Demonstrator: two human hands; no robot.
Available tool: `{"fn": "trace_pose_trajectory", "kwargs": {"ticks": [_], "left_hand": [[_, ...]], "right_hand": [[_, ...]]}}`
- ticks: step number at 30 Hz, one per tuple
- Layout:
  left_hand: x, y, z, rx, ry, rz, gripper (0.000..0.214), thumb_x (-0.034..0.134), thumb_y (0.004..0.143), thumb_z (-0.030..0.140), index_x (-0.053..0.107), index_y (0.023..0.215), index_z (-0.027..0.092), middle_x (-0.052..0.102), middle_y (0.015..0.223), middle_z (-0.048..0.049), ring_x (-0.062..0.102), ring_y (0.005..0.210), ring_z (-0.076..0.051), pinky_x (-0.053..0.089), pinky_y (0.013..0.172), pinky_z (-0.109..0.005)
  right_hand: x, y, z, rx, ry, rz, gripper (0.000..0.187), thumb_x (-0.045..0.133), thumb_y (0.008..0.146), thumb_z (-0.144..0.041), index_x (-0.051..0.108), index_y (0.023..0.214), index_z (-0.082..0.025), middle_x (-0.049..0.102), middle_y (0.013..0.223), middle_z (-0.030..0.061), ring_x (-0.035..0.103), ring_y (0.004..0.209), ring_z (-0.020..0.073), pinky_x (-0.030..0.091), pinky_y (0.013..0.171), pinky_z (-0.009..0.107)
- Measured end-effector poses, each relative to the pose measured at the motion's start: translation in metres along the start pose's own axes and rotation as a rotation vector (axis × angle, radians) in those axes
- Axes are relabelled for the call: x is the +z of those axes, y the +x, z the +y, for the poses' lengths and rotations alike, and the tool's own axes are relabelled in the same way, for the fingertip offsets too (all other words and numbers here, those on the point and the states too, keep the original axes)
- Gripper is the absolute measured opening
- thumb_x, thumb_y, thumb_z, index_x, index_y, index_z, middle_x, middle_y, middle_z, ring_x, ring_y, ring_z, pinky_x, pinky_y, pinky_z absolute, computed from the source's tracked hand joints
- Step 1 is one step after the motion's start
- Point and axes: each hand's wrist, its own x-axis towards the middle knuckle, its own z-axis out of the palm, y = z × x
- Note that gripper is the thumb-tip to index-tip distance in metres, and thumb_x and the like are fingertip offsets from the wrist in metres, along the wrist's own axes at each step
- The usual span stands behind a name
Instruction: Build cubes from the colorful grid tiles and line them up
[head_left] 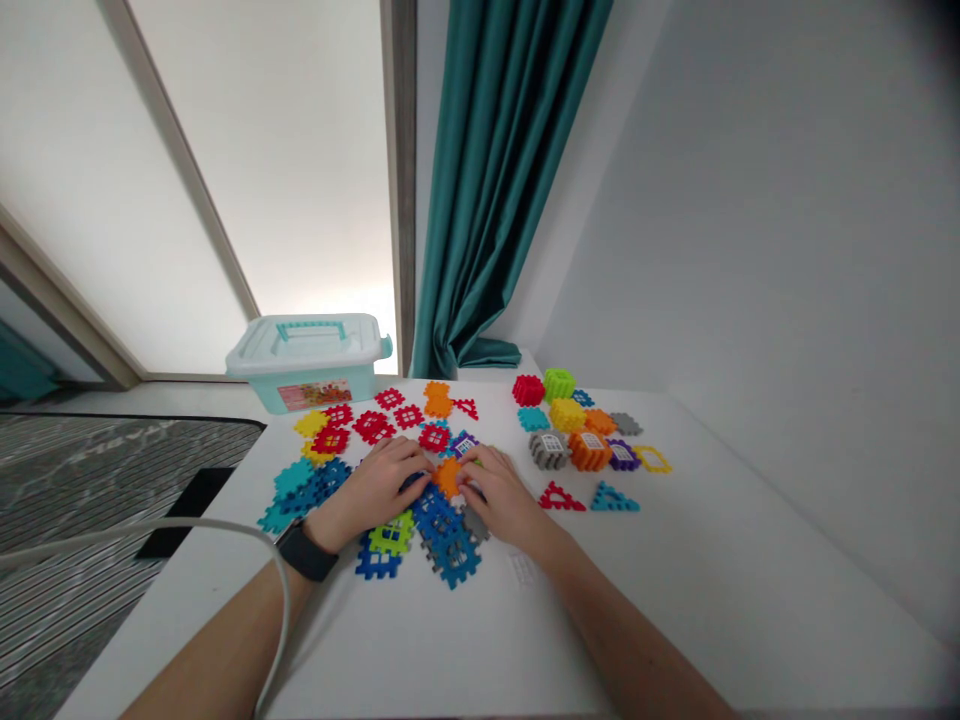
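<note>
An orange interlocking tile (448, 477) lies between my two hands, above a pile of pieces. My left hand (386, 480), with a black watch at its wrist, has bent fingers at the tile's left edge. From the other side, my right hand (495, 487) closes its fingertips on the tile's right edge. Below them are blue tiles (450, 540) in a heap, with grey pieces partly hidden beneath. A lime green tile (391, 535) rests over another blue tile (379, 562) near my left wrist. A purple tile (463, 444) shows just beyond the fingers.
Red tiles (373, 427) and turquoise tiles (292, 480) lie left. Stacked tiles, including an orange stack (589, 452) and a grey stack (549, 450), stand right. A lidded turquoise box (315, 365) sits at the back left. A white cable (281, 590) crosses my left forearm.
</note>
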Motion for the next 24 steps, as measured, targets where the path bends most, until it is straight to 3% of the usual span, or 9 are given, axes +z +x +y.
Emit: {"fn": "trace_pose_trajectory", "kwargs": {"ticks": [17, 24], "left_hand": [[0.005, -0.001, 0.0, -0.06, 0.004, 0.0, 0.022, 0.056, 0.096, 0.027, 0.065, 0.116, 0.024, 0.067, 0.118, -0.0074, 0.061, 0.111, -0.025, 0.044, 0.101, -0.042], [0.0, -0.001, 0.004, -0.039, -0.018, -0.043, 0.019, 0.064, 0.091, 0.029, 0.067, 0.109, 0.023, 0.064, 0.112, -0.0076, 0.059, 0.109, -0.026, 0.047, 0.097, -0.041]], "right_hand": [[-0.001, 0.0, 0.006, 0.0, 0.079, 0.089, 0.016, 0.046, 0.097, -0.011, 0.058, 0.093, -0.021, 0.055, 0.105, 0.0071, 0.059, 0.099, 0.0209, 0.052, 0.09, 0.036], [0.001, 0.0, 0.012, -0.012, 0.065, 0.134, 0.016, 0.048, 0.097, -0.011, 0.061, 0.094, -0.021, 0.055, 0.105, 0.0067, 0.06, 0.099, 0.0206, 0.052, 0.089, 0.035]]}}
